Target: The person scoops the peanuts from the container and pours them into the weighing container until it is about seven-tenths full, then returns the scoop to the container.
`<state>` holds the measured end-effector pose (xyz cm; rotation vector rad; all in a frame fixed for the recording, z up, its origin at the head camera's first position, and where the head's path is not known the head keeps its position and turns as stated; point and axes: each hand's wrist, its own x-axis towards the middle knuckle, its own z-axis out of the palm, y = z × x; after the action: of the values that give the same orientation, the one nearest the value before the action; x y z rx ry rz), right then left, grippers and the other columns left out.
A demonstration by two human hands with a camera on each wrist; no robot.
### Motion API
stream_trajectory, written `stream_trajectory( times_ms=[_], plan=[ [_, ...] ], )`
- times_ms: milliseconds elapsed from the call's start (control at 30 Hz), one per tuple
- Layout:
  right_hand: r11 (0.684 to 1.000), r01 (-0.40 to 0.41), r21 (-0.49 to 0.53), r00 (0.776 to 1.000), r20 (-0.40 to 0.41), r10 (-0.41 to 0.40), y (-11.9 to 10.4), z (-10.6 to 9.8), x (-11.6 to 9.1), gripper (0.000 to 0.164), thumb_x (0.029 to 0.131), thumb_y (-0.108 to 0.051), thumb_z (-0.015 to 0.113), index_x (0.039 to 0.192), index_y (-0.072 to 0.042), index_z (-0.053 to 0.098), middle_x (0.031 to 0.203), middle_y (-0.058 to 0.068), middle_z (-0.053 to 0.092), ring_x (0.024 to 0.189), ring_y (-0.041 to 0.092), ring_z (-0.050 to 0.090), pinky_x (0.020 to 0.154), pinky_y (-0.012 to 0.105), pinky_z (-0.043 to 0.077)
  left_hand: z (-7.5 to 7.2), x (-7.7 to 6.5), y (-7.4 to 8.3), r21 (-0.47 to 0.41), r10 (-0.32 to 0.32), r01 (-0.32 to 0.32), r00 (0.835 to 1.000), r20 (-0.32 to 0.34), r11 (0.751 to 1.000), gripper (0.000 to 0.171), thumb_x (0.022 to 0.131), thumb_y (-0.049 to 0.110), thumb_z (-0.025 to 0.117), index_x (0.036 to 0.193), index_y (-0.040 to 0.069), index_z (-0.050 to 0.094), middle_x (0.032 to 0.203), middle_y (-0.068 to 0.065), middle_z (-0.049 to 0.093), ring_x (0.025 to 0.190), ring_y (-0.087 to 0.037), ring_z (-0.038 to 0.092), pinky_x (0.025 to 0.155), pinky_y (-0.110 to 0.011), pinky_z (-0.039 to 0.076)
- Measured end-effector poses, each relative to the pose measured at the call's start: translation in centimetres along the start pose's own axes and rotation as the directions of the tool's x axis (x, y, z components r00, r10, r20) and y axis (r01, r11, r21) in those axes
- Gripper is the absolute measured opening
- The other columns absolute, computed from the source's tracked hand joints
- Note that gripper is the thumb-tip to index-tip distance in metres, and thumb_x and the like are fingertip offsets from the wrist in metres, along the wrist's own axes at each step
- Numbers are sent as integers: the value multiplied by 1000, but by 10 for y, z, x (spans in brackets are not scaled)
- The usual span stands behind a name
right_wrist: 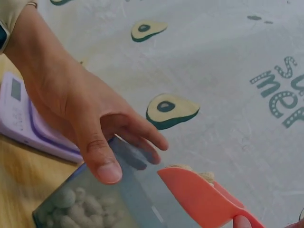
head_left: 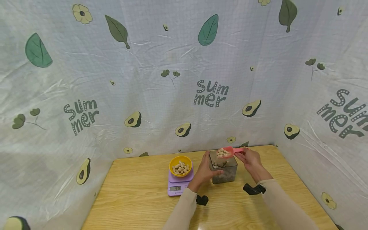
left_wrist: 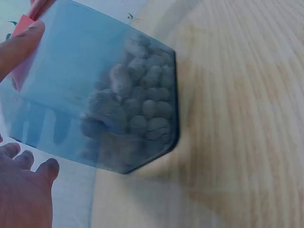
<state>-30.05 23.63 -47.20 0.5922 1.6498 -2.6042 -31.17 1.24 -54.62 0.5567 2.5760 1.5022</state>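
Observation:
A pink scoop (head_left: 229, 152) heaped with peanuts (head_left: 222, 152) is over the open top of a see-through grey container (head_left: 225, 175). My right hand (head_left: 251, 160) grips the scoop by its handle. At the container's left side, my left hand (head_left: 204, 172) holds it near the rim, thumb in front and fingers toward the back. More peanuts (left_wrist: 142, 90) show through the container wall in the left wrist view. In the right wrist view, the scoop (right_wrist: 202, 197) tips toward the left hand (right_wrist: 90, 114), its load mostly hidden by its side.
Left of the container, a yellow bowl (head_left: 171, 163) of peanuts stands on a purple kitchen scale (head_left: 172, 183) with a lit number display. A printed sheet (head_left: 161, 95) hangs behind the wooden table (head_left: 129, 191) and along both sides.

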Motion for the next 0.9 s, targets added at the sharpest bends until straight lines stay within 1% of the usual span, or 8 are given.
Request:
stream_trajectory(
  times_ms=[67,100,267,367,433,567,667,900],
  plan=[
    [1000,14,15,1000,13,-14,-5,3,-3,16,106,-13,38,116,-4,47,82,1,65,76,8,73,87,27,57,-5,-2,4,27,23,-22,1000,-13,999,114,80,45,79,160,19,3,166,-13,11,149,-37,24,118,-56,30],
    [1000,20,21,1000,20,-20,-8,5,-5,16,106,-14,38,115,-5,48,80,0,66,77,8,73,87,27,57,-8,-3,6,35,35,-34,999,-19,999,113,80,46,79,160,19,3,166,-13,12,149,-37,25,117,-56,31],
    [999,36,40,999,30,-37,-14,21,-12,17,105,-15,40,118,-5,48,84,1,66,79,8,73,88,27,57,-28,-10,19,61,70,-66,996,-61,996,112,80,54,75,160,21,3,166,-12,12,149,-38,25,116,-58,32],
    [998,42,41,997,57,-44,-16,32,-17,16,106,-15,40,116,-7,48,90,1,63,81,8,72,89,26,57,-41,-17,22,67,85,-79,992,-91,995,110,81,56,73,160,25,2,167,-8,11,151,-35,23,116,-58,31],
    [998,36,50,996,77,-40,-16,40,-21,15,106,-16,39,115,-8,49,92,1,62,82,9,72,90,26,57,-50,-21,22,67,95,-88,990,-109,994,109,82,56,73,160,24,3,167,-6,10,151,-34,20,117,-58,29],
    [998,12,67,994,106,-19,-14,53,-24,15,106,-15,38,114,-9,49,87,1,66,80,9,73,88,26,58,-68,-31,20,87,106,-94,982,-157,992,108,83,50,74,160,23,4,167,-6,10,151,-35,20,118,-59,27],
    [998,5,67,993,118,-13,-11,64,-24,17,106,-15,37,116,-7,49,87,1,66,79,10,73,87,26,58,-81,-39,16,110,104,-84,975,-194,990,107,83,48,75,160,26,5,167,-6,10,151,-36,21,118,-58,27],
    [999,11,45,993,119,-16,6,92,-22,17,106,-15,39,116,-3,48,98,6,59,82,11,71,89,26,57,-112,-57,-1,125,126,-95,954,-271,988,104,82,42,77,159,24,10,165,-12,15,149,-39,24,116,-61,28]
  ],
)
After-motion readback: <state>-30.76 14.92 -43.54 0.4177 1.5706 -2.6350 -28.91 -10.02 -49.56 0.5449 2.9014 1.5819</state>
